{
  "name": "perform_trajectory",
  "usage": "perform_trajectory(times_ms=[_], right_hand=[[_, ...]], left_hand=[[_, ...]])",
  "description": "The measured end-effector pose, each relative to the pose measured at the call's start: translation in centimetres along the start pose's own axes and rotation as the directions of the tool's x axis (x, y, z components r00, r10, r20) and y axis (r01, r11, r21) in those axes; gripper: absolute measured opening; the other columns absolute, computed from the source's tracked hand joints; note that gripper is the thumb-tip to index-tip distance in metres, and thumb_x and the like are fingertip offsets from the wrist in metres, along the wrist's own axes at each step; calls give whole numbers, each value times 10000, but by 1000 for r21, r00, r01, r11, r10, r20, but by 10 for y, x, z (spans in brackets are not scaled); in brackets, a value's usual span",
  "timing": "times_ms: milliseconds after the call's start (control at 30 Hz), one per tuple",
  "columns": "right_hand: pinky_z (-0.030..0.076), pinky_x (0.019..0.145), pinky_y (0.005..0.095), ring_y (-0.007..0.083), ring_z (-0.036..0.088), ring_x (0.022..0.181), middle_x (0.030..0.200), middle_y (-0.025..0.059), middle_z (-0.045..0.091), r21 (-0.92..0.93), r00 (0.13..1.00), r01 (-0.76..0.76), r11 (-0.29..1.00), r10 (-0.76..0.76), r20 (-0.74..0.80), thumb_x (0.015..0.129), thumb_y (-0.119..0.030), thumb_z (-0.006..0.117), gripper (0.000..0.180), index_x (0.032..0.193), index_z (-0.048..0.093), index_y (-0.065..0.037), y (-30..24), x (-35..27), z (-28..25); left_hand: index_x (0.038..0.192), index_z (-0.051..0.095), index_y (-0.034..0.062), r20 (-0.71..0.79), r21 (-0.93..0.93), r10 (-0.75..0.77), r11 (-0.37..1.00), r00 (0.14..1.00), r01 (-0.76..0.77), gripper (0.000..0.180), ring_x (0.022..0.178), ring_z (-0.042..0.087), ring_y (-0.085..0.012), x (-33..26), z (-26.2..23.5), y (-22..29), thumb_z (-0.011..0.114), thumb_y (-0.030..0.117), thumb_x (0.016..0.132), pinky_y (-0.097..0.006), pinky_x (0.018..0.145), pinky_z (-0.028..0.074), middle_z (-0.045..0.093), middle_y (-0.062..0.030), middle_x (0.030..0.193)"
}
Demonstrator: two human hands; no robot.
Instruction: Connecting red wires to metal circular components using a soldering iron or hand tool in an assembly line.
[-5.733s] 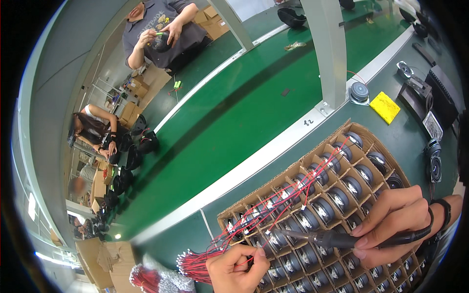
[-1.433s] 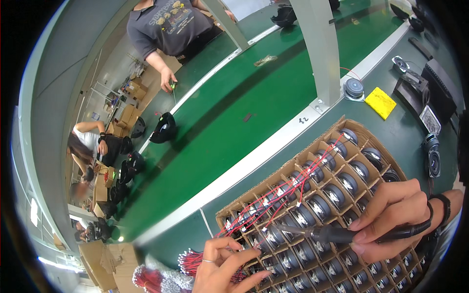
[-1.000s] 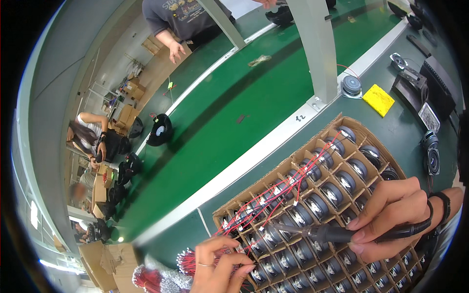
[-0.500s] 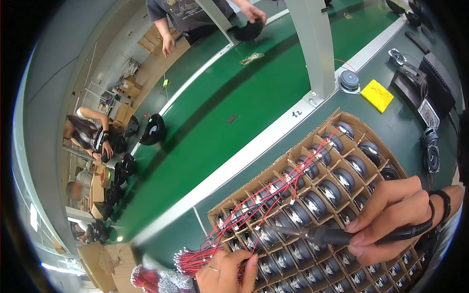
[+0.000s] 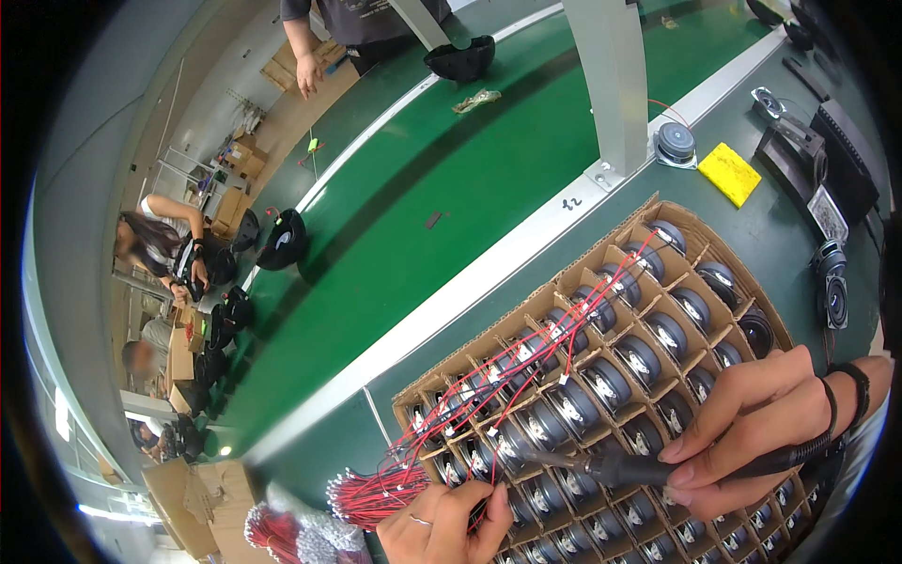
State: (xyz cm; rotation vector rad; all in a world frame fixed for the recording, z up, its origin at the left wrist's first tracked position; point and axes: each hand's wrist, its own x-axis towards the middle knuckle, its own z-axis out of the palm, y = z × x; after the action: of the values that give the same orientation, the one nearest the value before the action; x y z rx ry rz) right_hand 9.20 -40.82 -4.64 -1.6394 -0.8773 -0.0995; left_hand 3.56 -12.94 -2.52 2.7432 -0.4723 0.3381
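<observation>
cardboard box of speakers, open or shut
Open: the cardboard box has no lid over it, and speakers show in its compartments.

Hidden and cropped parts around the speaker tray.
Left hand (image 5: 446, 526) cut off by lower edge; fingertips hide the end of the pinched red wire (image 5: 495, 461). Right hand (image 5: 752, 437) covers part of the soldering iron (image 5: 615, 466) and several compartments of the speaker tray (image 5: 573, 282), which runs out at the bottom. Can't tell if the iron's tip touches a speaker (image 5: 508, 442). Red wire bundle (image 5: 371, 498) partly behind left hand; white-ended bundle (image 5: 310, 538) cropped below. Co-worker (image 5: 352, 23) cropped at top, head out of view.
</observation>
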Motion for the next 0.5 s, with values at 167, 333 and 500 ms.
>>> perform_trajectory(times_ms=[167,333,500], right_hand=[[559,582,160,104,704,643,924,94,723,-27,999,36,999,-35,39,685,-63,892,242,901,783,-58,2,2,-1],[555,568,156,101,701,631,944,87,722,-58,997,74,996,-71,43,688,-66,890,245,907,780,-64,4,2,1],[566,609,160,99,705,681,955,70,717,-63,992,59,996,-51,119,691,-78,893,242,904,780,-64,3,-1,-4]], left_hand=[[918,644,70,-7,-2,5,1000,1000,-5,203,538,576,-209,0,-1,1,798,57,786,-311,496,443,588,-70,690],[909,648,73,-8,-5,11,1000,1000,-11,197,530,564,-204,0,0,0,798,52,783,-310,493,437,575,-63,677],[899,650,75,-19,-18,6,1000,1000,-6,193,523,556,-202,-1,3,-1,800,50,781,-311,490,433,567,-60,666]])
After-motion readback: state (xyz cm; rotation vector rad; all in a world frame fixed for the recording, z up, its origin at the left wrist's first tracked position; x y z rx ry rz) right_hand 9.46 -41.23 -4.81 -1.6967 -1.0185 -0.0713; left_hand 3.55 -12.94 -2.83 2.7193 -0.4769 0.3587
